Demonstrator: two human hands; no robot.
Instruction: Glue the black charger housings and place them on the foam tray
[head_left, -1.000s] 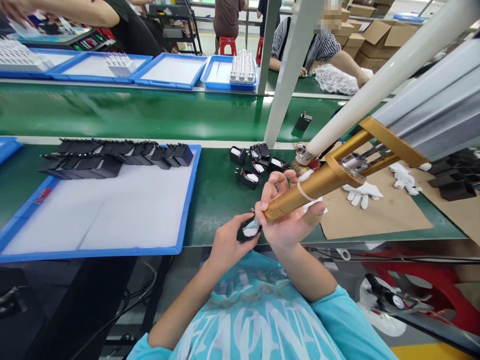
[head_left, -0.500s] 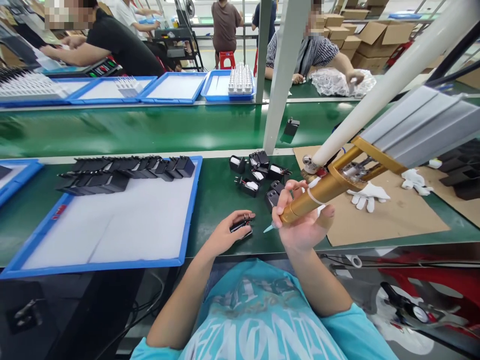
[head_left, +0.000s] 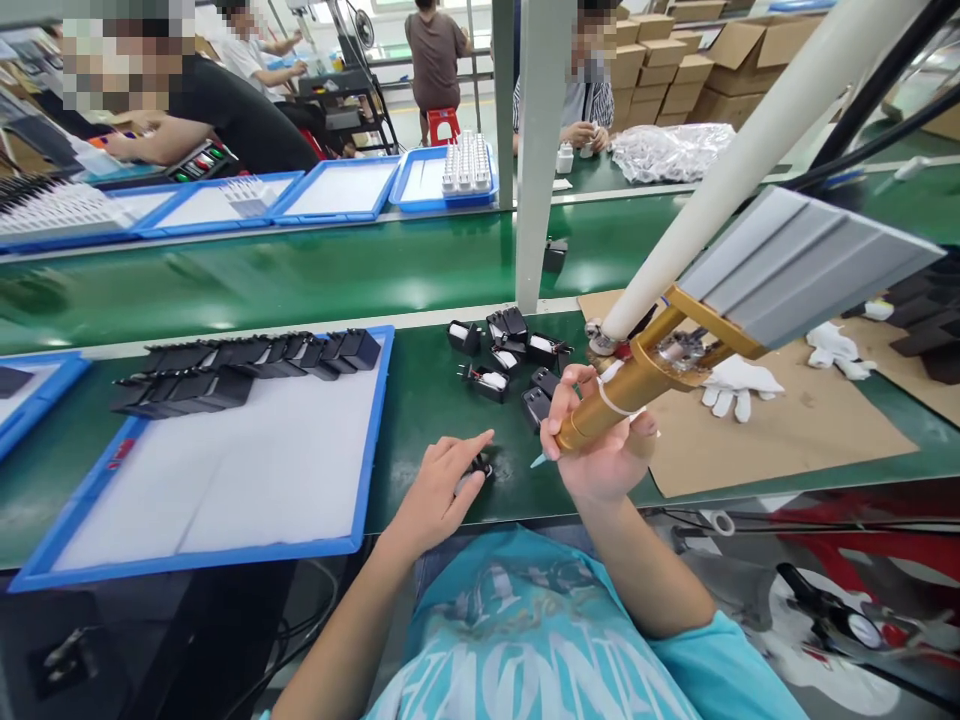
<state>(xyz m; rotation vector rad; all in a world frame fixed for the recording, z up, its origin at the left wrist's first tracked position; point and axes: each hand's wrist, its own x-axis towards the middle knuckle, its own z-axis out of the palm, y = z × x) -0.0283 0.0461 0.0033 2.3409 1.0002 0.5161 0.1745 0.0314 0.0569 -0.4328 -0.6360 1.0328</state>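
Our left hand [head_left: 439,492] has opened wider around a black plug [head_left: 481,467] near the front edge of the bench [head_left: 418,395], grip unclear, our right hand [head_left: 600,472] clamped on the gold dispenser [head_left: 609,408]: apparently we're positioning, needing a steady hold next.

Turquoise shirt [head_left: 529,625] — short sleeves [head_left: 724,665], large whitish lettering [head_left: 508,672], greyish print [head_left: 517,588] above.

white gloves [head_left: 739,382] on cardbd sheet [head_left: 825,440] at r. past green strip [head_left: 285,275]: blue tray [head_left: 421,178] w/ white blocks [head_left: 466,165], crumpled plastic [head_left: 671,153] nr co-worker [head_left: 598,105] in striped top. bkgd: stacked cardbd boxes [head_left: 656,75], red stool [head_left: 443,125] by person in brown [head_left: 435,60], fan [head_left: 364,28].
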